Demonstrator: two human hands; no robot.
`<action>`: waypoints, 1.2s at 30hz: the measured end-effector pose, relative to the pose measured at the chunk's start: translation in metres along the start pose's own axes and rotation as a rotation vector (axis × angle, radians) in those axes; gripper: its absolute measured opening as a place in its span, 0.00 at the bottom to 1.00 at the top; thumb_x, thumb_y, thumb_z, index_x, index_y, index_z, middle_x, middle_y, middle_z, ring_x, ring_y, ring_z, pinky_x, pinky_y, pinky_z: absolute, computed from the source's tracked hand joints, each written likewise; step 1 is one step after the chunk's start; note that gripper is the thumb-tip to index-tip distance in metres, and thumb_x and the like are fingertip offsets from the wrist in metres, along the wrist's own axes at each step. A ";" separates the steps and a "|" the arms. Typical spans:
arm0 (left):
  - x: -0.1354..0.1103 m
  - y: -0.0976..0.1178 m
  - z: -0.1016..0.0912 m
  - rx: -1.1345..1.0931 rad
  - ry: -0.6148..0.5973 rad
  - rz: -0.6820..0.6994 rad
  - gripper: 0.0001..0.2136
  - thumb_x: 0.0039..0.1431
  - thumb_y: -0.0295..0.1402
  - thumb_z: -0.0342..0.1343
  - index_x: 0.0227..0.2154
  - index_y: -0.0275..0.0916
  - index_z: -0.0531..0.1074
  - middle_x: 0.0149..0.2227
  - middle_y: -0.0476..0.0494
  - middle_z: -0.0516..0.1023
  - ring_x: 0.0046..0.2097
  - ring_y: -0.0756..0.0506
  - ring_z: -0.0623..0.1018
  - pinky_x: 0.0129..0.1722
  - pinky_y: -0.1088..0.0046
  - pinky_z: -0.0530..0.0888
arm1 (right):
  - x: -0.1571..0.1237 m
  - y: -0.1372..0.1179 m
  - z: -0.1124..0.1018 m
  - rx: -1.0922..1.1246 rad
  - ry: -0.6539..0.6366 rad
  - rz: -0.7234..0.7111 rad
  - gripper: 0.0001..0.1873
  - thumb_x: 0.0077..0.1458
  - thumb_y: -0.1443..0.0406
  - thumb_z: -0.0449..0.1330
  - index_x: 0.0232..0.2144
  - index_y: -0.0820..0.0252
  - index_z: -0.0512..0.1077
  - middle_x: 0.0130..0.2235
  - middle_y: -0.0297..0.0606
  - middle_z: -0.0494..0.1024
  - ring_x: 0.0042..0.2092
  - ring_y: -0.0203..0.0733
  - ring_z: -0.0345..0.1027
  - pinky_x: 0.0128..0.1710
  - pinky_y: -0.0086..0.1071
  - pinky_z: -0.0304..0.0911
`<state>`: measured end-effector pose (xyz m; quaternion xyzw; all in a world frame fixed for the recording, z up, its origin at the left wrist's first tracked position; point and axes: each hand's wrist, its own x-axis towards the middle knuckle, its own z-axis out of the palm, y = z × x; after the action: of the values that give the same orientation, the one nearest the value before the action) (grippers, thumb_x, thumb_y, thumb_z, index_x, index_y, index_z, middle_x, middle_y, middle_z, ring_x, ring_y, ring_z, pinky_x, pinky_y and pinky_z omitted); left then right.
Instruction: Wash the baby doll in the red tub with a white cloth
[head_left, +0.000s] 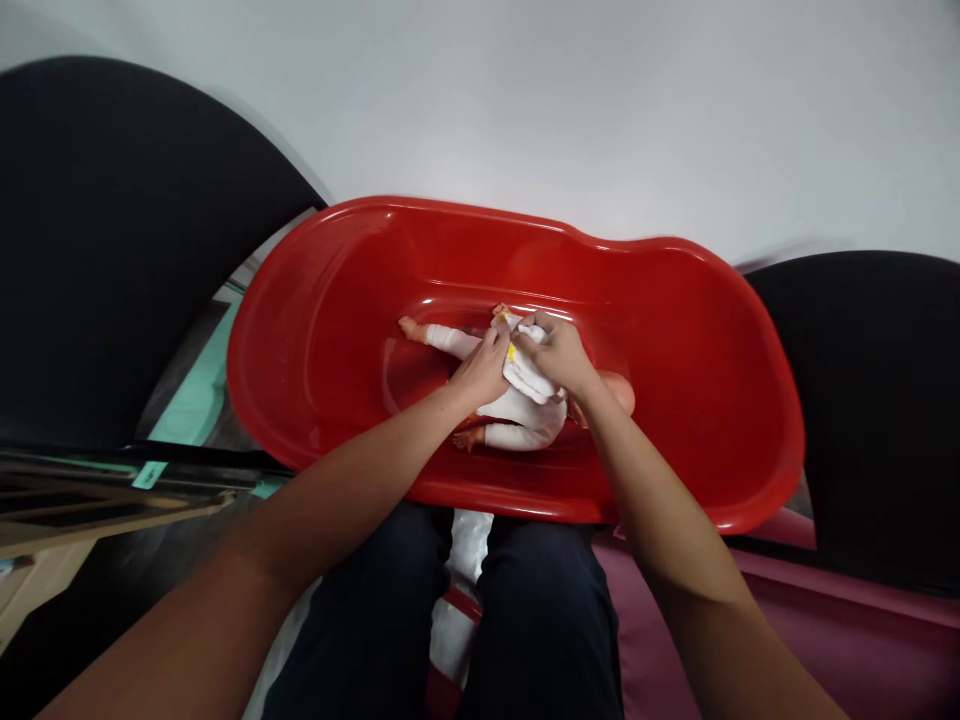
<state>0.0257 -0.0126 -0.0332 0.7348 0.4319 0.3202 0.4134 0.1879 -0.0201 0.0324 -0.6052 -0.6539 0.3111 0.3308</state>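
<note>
While they work at the centre of the frame, the left hand point(480, 368) and right hand point(556, 355) hold a folded white cloth point(527, 366) with yellow marks, both nearly closed, their fingers point(537, 326) curled over its soft folds. Beneath it, a doll point(517, 420) in a white suit lies on its back in a glossy red plastic tub point(450, 207), head toward the right. A light, even grip would suit the limp fabric.
</note>
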 end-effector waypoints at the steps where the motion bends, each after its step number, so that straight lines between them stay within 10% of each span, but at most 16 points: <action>1: 0.000 0.000 0.000 0.014 -0.011 0.004 0.34 0.64 0.27 0.60 0.72 0.40 0.60 0.68 0.30 0.67 0.72 0.30 0.65 0.72 0.49 0.63 | 0.000 -0.001 0.001 -0.053 0.028 -0.007 0.11 0.62 0.54 0.62 0.36 0.56 0.75 0.38 0.41 0.82 0.38 0.43 0.71 0.38 0.35 0.64; 18: 0.001 0.013 -0.009 0.123 -0.139 -0.081 0.14 0.63 0.27 0.62 0.50 0.41 0.70 0.54 0.31 0.81 0.57 0.29 0.79 0.56 0.54 0.73 | 0.002 0.004 0.002 -0.376 0.179 0.135 0.27 0.69 0.42 0.55 0.35 0.56 0.79 0.32 0.47 0.81 0.35 0.50 0.74 0.37 0.39 0.62; 36: 0.007 0.014 -0.010 0.115 -0.123 -0.079 0.18 0.65 0.29 0.62 0.55 0.39 0.67 0.57 0.28 0.80 0.60 0.28 0.78 0.59 0.50 0.74 | 0.004 0.012 0.001 -0.228 0.313 0.023 0.29 0.73 0.45 0.48 0.29 0.55 0.74 0.28 0.42 0.75 0.33 0.45 0.70 0.36 0.38 0.59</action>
<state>0.0251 -0.0069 -0.0154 0.7582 0.4519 0.2325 0.4085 0.1943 -0.0154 0.0221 -0.6870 -0.6186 0.1408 0.3543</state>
